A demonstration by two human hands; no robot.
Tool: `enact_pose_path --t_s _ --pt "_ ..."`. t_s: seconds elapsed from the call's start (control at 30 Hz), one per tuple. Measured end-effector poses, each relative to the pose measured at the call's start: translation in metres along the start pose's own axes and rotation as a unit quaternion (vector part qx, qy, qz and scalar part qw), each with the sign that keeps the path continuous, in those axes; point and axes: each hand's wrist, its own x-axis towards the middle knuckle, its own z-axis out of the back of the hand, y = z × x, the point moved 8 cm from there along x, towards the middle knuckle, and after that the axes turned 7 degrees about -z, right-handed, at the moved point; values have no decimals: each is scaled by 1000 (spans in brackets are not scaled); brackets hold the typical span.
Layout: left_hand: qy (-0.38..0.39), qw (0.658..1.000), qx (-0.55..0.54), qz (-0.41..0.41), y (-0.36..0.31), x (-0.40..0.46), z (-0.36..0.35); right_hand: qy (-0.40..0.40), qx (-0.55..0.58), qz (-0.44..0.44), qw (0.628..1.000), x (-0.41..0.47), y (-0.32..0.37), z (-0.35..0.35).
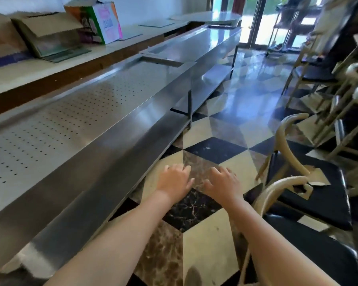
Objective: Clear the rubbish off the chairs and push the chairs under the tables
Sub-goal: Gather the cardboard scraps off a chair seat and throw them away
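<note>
Two bare hands, left hand (pixel 175 181) & right hand (pixel 223 181), hover empty w/ fingers spread over chequered floor, beside long steel table (pixel 103 129). Torn cardboard scrap (pixel 316 178) lies on black-cushioned cream chair (pixel 310 188), partly cut off at right; farther chairs blurred.

We stand on a glossy floor (pixel 213 228) of black, cream and brown marble diamonds. A white wall (pixel 153 7) runs along the left above a pale ledge (pixel 39 69). Daylight floods through glass doors (pixel 254 19) far ahead, glaring off the tiles.
</note>
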Motion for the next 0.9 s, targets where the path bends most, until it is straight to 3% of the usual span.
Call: enact_pose_path --t_s 0.53,0.7,0.9 --pt "18 991 -44 -127 13 313 -45 -39 -78 -138 987 249 -121 1" --pt "10 973 -47 -224 -9 417 -53 -64 -100 -241 963 306 -170 22" --pt "-15 929 -82 -360 -71 506 -50 -98 -65 -362 925 328 -240 50"
